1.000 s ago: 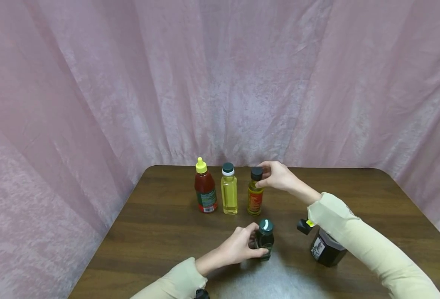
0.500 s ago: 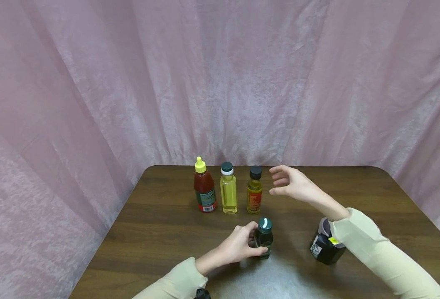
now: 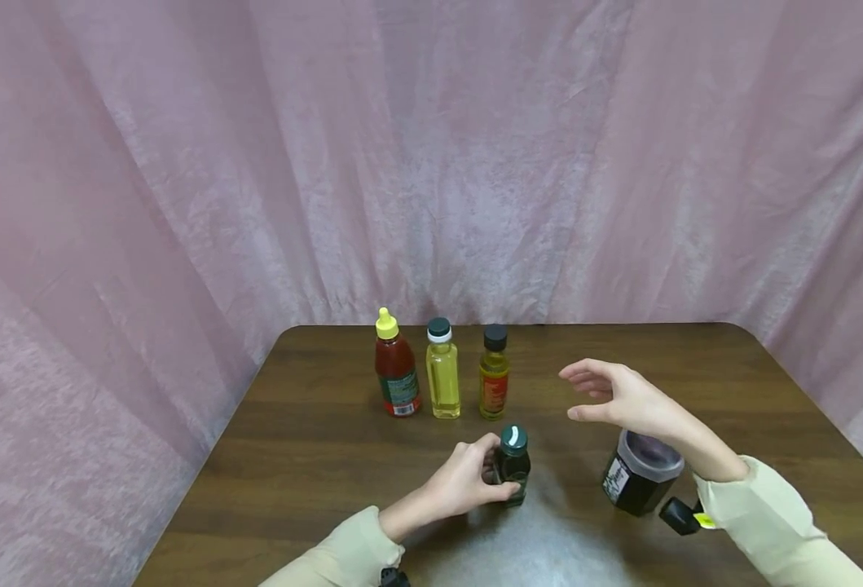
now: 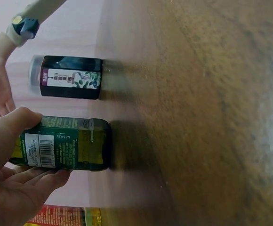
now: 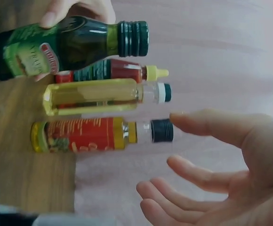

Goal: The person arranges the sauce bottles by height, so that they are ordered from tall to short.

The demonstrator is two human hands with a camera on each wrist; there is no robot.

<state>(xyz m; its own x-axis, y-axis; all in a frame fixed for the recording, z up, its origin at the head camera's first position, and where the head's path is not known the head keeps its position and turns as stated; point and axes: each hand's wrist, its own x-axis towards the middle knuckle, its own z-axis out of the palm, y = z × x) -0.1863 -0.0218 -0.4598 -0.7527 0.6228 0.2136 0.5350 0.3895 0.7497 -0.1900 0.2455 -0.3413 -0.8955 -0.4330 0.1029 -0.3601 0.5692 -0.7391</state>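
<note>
My left hand (image 3: 468, 481) grips a dark green glass bottle (image 3: 514, 461) with a green cap, thumb on one side and fingers on the other. In the left wrist view its green label with a barcode faces the camera. The right hand (image 3: 622, 395) hovers over the table with its fingers spread and nothing in them, nearest to a dark jar (image 3: 640, 481) with a translucent lid. Left of that hand stands an oil bottle (image 3: 494, 383) with a red label and black cap. Beside it are a clear bottle of yellow oil (image 3: 442, 379) and a red sauce bottle (image 3: 398, 371) with a yellow nozzle.
The wooden table (image 3: 314, 456) ends at a pink curtain (image 3: 431, 163) behind the row of three bottles. A black wrist camera (image 3: 680, 517) sits on the right wrist, close to the jar.
My right hand has let go of the red-labelled oil bottle and moved right and nearer, towards the jar. The left hand still grips the green bottle in about the same place.
</note>
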